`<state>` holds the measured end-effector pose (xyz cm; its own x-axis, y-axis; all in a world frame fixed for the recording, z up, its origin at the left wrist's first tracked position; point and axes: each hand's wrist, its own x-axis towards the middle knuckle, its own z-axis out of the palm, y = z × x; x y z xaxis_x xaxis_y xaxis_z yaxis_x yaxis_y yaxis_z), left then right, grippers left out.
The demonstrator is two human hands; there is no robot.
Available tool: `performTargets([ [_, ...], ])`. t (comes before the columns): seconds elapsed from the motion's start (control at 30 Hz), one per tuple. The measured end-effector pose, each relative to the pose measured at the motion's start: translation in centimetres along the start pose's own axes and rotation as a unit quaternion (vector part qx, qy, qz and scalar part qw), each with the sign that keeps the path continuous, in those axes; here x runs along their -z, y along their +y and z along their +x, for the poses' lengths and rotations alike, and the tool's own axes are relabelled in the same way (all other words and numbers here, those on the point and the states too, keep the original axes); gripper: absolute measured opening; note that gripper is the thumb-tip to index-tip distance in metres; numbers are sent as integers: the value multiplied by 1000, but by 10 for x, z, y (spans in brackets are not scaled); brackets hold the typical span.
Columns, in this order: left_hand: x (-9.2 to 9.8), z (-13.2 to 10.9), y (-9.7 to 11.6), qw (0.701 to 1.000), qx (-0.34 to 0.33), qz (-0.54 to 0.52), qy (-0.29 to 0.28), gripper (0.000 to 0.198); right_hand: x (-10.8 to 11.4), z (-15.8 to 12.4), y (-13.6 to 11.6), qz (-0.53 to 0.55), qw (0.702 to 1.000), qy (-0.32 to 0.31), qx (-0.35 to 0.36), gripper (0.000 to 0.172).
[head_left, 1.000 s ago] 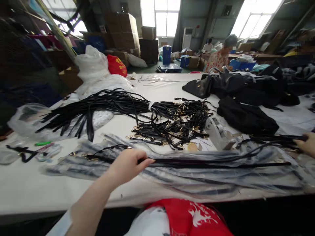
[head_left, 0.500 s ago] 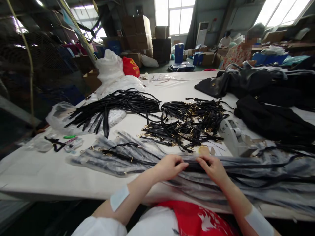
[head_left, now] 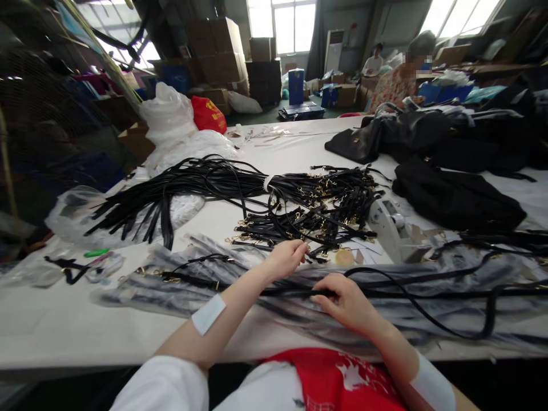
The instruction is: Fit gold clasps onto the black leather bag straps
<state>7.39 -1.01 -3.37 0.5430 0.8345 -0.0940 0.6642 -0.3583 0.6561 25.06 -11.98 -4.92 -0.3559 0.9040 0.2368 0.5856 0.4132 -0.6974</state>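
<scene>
My left hand (head_left: 286,257) reaches forward over the clear plastic sleeves (head_left: 205,268), its fingers curled and its fingertips at the near edge of a pile of short black straps with gold clips (head_left: 312,220). What it pinches, if anything, is hidden. My right hand (head_left: 347,302) rests closer to me, fingers pressed on a long black strap (head_left: 406,291) that lies across the sleeves and loops off to the right.
A bundle of long black straps (head_left: 192,185) fans out to the left on the white table (head_left: 51,325). A tape dispenser (head_left: 391,228) stands right of the clips. Black bags (head_left: 454,197) lie at the right. White plastic bags (head_left: 171,123), boxes and other people are beyond.
My left hand has left the long strap and moved forward to the pile of clip straps. My right hand stays on the long strap, which now loops further to the right.
</scene>
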Motion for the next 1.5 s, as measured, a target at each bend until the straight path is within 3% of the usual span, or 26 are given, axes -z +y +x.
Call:
performTargets([
  [0.1,6,32,-3,997,-26,72,28,32,14,-11,2,52,998,-8,30,18],
  [0.2,-7,58,-1,988,-77,132,28,32,20,-17,-1,99,994,8,47,21],
  [0.27,-18,69,1,982,-100,161,15,32,21,-18,-4,110,992,20,51,22],
  [0.37,-23,71,2,976,-110,188,5,15,25,-20,-4,99,993,39,42,21],
  [0.5,3,36,-2,976,-111,185,32,23,35,-27,6,111,992,67,5,19],
  [0.6,36,-15,-9,981,-120,146,44,29,40,-31,15,144,985,93,-3,18],
  [0.7,65,-66,-22,992,-119,33,10,27,40,-29,20,165,979,117,-10,16],
  [0.83,88,-106,-52,997,13,26,66,24,37,-23,23,188,970,149,-26,15],
  [0.93,98,-113,-73,977,128,98,139,32,38,-21,22,205,963,171,-26,14],
  [1.0,103,-108,-79,959,165,145,180,35,41,-22,19,206,961,182,-24,12],
  [1.1,97,-87,-72,956,145,174,189,35,48,-27,15,194,963,185,-14,11],
  [1.23,59,-44,-53,973,75,197,89,23,54,-36,10,181,970,165,-1,9],
  [1.37,17,-2,-44,971,69,227,16,12,54,-45,8,191,962,192,-17,7],
  [1.5,5,16,-43,972,67,223,-7,17,52,-49,11,212,949,226,-65,11],
])
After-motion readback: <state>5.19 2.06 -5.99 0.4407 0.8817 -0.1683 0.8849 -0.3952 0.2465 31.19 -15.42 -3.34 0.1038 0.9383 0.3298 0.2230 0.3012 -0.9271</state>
